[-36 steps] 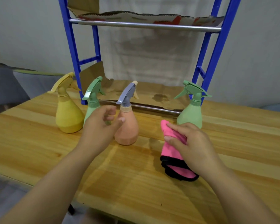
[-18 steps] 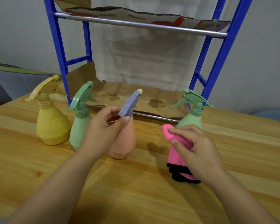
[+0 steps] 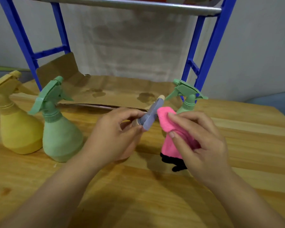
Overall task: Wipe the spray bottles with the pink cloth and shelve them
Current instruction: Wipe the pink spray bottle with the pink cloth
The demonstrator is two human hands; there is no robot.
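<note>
Cloth (image 3: 167,122) rose to sprayer head (image 3: 152,113) | your left hand (image 3: 113,137) gripped bottle neck; right hand (image 3: 199,142) pinched cloth | green bottle (image 3: 60,130) beside left wrist.

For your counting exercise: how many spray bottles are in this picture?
4. A yellow spray bottle far left, a green spray bottle beside it, a blue-topped one gripped by the left hand, another green bottle behind the pink cloth. None seems hidden.
</note>
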